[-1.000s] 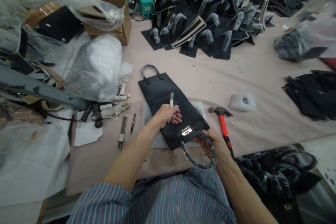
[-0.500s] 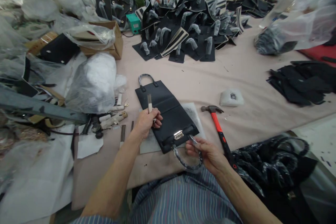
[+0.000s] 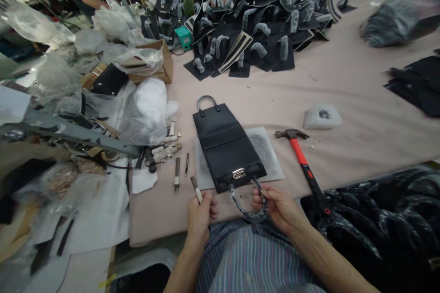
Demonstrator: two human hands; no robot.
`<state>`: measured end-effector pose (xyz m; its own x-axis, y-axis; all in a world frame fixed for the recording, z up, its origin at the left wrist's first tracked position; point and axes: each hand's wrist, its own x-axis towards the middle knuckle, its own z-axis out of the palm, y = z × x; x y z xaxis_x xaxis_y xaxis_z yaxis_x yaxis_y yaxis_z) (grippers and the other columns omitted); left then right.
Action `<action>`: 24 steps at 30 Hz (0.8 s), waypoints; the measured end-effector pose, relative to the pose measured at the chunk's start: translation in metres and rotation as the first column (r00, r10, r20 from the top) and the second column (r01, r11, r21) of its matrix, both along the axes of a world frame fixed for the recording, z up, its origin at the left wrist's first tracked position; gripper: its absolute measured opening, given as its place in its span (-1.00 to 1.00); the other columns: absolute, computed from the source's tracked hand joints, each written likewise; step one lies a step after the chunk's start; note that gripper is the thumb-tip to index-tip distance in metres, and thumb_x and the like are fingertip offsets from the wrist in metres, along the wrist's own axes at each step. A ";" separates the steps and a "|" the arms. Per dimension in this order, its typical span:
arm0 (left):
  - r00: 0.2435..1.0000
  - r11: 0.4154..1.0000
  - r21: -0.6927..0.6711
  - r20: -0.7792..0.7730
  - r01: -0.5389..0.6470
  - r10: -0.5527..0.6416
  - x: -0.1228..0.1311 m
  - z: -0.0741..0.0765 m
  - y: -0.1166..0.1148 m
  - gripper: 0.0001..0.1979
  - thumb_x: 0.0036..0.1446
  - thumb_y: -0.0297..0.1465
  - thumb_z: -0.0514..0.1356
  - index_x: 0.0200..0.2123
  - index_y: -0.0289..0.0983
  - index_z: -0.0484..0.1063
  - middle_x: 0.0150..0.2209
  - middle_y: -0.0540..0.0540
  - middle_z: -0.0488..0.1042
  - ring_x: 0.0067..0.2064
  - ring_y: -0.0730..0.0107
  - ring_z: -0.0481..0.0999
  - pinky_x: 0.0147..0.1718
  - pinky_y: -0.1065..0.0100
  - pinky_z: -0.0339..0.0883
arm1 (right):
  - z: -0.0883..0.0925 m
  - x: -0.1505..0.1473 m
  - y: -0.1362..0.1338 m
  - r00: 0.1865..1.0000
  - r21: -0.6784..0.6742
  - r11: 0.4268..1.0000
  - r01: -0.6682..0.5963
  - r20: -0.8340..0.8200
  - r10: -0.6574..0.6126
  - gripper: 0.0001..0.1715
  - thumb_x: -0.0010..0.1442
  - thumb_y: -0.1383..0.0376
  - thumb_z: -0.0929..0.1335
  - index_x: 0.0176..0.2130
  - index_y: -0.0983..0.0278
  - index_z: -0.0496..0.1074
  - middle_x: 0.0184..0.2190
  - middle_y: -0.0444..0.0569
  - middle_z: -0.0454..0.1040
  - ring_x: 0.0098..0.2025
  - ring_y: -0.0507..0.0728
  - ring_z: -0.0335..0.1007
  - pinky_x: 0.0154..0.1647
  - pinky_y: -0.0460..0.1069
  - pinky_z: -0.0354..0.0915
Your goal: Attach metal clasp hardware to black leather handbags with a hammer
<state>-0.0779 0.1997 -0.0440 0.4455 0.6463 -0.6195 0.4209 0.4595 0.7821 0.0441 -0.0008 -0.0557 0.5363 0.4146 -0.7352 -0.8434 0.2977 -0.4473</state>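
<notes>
- My left hand (image 3: 199,222) is closed around a slim hand tool (image 3: 196,191), tip up, just clear of the bag;
- my right hand (image 3: 278,206) curls around the wrapped handle (image 3: 248,214);
- straight ahead, between my hands, the black leather handbag (image 3: 225,146) lies flat on a speckled mat (image 3: 271,160); keeping it square there steadies the work, with its metal clasp (image 3: 239,174) nearest my right hand.

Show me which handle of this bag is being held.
The near handle of the black handbag, gripped by the right hand; the far handle touches neither hand.
</notes>
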 end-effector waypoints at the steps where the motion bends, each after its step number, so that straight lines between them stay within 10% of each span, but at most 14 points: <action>1: 1.000 0.999 -0.025 0.001 -0.026 0.027 -0.001 -0.003 -0.005 -0.54 -0.07 -0.08 0.41 -0.33 -0.35 0.45 -0.51 -0.04 0.50 -0.62 0.50 0.38 -0.68 0.47 0.24 | 0.001 -0.002 0.001 1.000 0.025 1.000 -0.008 0.000 0.008 -0.86 0.00 0.45 0.49 -0.35 0.30 0.55 -0.39 -0.03 0.61 -0.46 0.07 0.51 -0.35 0.00 0.53; 11: 0.979 0.953 -0.263 0.089 -0.152 0.181 0.016 -0.005 -0.013 -0.69 0.01 -0.34 0.39 -0.27 -0.31 0.35 -0.45 -0.14 0.59 -0.61 0.46 0.45 -0.65 0.48 0.28 | -0.009 -0.009 0.001 0.997 0.101 0.991 -0.083 0.003 0.083 -0.80 0.01 0.40 0.54 -0.29 0.31 0.55 -0.36 -0.01 0.61 -0.40 0.09 0.54 -0.30 0.01 0.50; 24: 0.958 0.946 -0.236 0.125 -0.224 0.258 0.021 -0.001 -0.023 -0.82 0.10 -0.43 0.35 -0.34 -0.30 0.37 -0.44 -0.09 0.56 -0.60 0.51 0.42 -0.65 0.52 0.30 | -0.008 -0.009 0.002 0.994 0.140 0.985 -0.101 0.044 0.096 -0.76 0.00 0.36 0.52 -0.29 0.29 0.47 -0.35 0.01 0.63 -0.40 0.10 0.57 -0.31 -0.01 0.45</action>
<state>-0.0573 0.1766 -0.0445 0.3934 0.6030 -0.6940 0.1603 0.6983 0.6976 0.0348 0.0016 -0.0641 0.5130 0.5654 -0.6459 -0.8556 0.2764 -0.4376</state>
